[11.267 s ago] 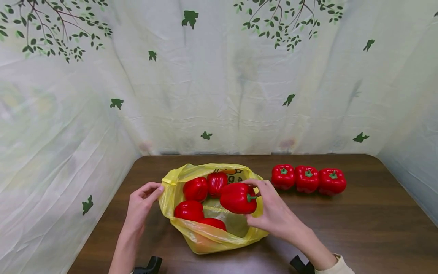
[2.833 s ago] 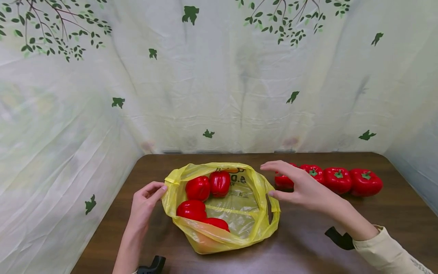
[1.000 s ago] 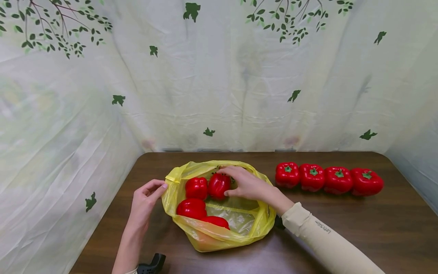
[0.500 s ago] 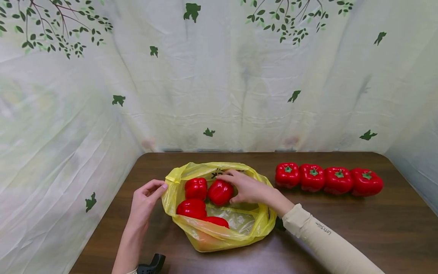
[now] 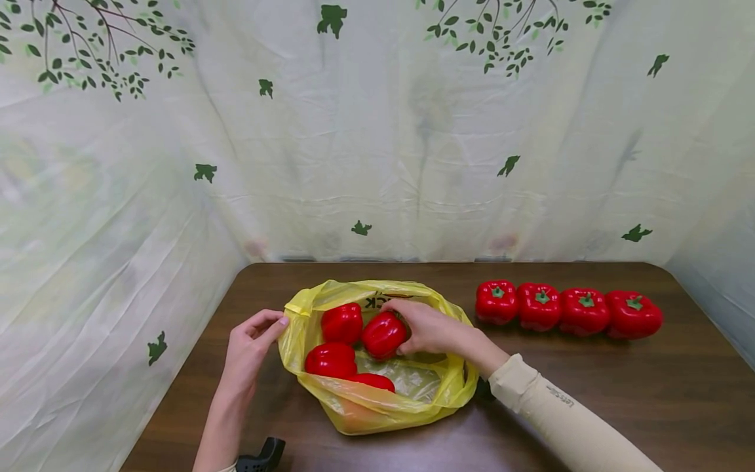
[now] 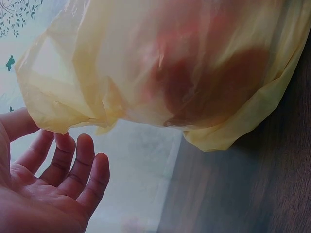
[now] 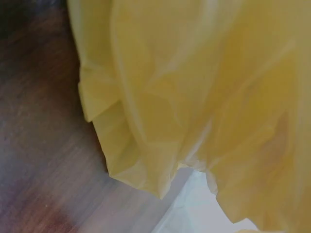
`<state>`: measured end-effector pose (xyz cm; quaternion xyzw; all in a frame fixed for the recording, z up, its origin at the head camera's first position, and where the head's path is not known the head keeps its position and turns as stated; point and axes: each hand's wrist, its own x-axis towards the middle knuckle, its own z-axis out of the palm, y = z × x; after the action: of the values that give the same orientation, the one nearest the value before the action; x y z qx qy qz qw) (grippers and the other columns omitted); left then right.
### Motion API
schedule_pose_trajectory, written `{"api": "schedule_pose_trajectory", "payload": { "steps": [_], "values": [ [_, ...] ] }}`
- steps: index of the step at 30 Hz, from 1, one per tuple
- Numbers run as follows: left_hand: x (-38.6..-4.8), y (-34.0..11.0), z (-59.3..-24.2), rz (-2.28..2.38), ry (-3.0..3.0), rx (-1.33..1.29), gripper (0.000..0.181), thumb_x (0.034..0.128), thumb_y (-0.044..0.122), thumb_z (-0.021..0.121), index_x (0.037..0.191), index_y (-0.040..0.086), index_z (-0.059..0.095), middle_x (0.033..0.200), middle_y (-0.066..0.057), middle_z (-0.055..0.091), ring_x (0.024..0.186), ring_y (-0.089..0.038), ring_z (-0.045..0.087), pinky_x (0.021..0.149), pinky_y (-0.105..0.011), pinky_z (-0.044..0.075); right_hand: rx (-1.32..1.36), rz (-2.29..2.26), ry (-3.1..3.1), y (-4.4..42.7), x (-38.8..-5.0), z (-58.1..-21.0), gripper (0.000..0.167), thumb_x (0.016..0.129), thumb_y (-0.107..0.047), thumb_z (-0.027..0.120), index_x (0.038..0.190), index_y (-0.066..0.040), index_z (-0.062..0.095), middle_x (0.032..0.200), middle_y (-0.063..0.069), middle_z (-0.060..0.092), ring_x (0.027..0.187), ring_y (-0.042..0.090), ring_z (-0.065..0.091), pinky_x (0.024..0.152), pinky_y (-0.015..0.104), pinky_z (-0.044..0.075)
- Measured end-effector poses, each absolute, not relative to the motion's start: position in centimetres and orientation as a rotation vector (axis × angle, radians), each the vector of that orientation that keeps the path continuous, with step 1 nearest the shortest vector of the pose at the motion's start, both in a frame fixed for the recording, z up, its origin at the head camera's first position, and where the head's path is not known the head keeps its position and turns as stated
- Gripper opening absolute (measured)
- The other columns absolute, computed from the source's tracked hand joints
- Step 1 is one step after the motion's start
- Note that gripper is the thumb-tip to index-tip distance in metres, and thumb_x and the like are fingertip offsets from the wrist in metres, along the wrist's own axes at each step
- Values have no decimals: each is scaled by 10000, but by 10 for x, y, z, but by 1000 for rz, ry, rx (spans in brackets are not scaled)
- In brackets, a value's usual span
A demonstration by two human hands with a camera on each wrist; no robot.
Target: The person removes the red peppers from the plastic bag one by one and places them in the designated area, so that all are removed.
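A yellow plastic bag (image 5: 407, 413) sits with its mouth wide, several red bell peppers inside. My left hand (image 5: 250, 341) pinches its left rim between thumb and forefinger; in the left wrist view the other fingers of that hand (image 6: 58, 179) are loosely bent beside the bag (image 6: 107, 63). Reaching over the right rim, my right hand (image 5: 427, 328) grips a bell pepper (image 5: 383, 335) by its right side. Two more peppers lie left of it, one behind (image 5: 342, 323) and one in front (image 5: 330, 360). Yellow film (image 7: 160, 97) hides the right hand in the right wrist view.
A row of several red bell peppers (image 5: 541, 307) stands on the brown wooden table (image 5: 590, 393) at the back right, green stems showing. A pale curtain (image 5: 377, 131) with leaf prints hangs behind the table and along both sides.
The row at right has gained one pepper since the oldest frame. My right hand went from beside that row into the bag, and its pepper has shifted slightly forward. The left hand stays put.
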<state>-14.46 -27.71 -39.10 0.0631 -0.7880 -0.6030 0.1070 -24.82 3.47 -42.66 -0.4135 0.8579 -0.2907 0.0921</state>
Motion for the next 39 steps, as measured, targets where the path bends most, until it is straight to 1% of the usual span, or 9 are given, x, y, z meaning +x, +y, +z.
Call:
{"api": "schedule_pose_trajectory", "payload": {
  "steps": [4,6,12,18,23,28,30,34,39],
  "values": [
    [-144,-277,-391,-1775,-2323,190,290,967,236,640,1070,-35,659,964,-40,651,871,-203,585,781,-269,503,-1192,-881,2538,36,-245,-423,666,732,-159,826,1318,-147,509,1180,-24,609,987,120,583,869,290,494],
    [-144,-277,-391,-1774,-2326,188,293,968,239,639,1073,-34,659,969,-40,650,873,-205,584,785,-273,503,-1203,-886,2544,37,-244,-423,652,727,-188,829,1298,-138,518,1157,-28,610,969,116,581,853,285,497],
    [-144,-277,-390,-1776,-2323,189,292,968,237,640,1073,-34,659,972,-43,653,877,-204,586,791,-274,501,-1195,-938,2564,41,-239,-423,663,709,-231,833,1277,-135,505,1177,-40,561,1016,108,551,888,284,485],
    [-143,-277,-390,-1779,-2323,182,296,967,241,642,1076,-34,659,972,-42,654,874,-203,588,791,-278,503,-1267,-1052,2568,45,-228,-415,663,698,-252,825,1255,-163,476,1181,-62,503,1033,88,525,862,274,503],
    [-143,-277,-389,-1772,-2328,178,298,968,248,640,1073,-31,661,972,-44,654,868,-203,590,790,-281,504,-1338,-1114,2544,47,-218,-407,664,682,-244,829,1242,-157,483,1160,-54,505,1048,90,508,849,279,509],
    [-143,-277,-390,-1769,-2328,178,297,967,246,641,1070,-32,661,968,-41,656,865,-203,590,786,-277,504,-1301,-1109,2553,51,-209,-400,676,674,-256,824,1251,-171,481,1128,-77,548,1024,90,524,825,283,513],
    [-143,-277,-390,-1768,-2327,179,294,966,244,642,1068,-32,662,964,-38,657,863,-201,590,783,-273,503,-1268,-1113,2563,53,-206,-397,677,678,-262,822,1259,-192,481,1128,-90,552,1026,88,521,818,283,512],
    [-143,-276,-390,-1773,-2324,173,294,966,242,643,1069,-33,662,962,-37,655,859,-199,591,781,-270,503,-1223,-1164,2581,59,-198,-392,681,685,-252,821,1273,-213,482,1157,-104,531,1041,80,516,812,273,517],
    [-144,-275,-391,-1784,-2312,171,295,963,241,649,1070,-33,664,960,-38,654,851,-195,589,773,-267,502,-1220,-1227,2611,69,-190,-385,693,680,-219,828,1278,-215,479,1190,-114,501,1043,65,524,803,255,526]
  ]
}}
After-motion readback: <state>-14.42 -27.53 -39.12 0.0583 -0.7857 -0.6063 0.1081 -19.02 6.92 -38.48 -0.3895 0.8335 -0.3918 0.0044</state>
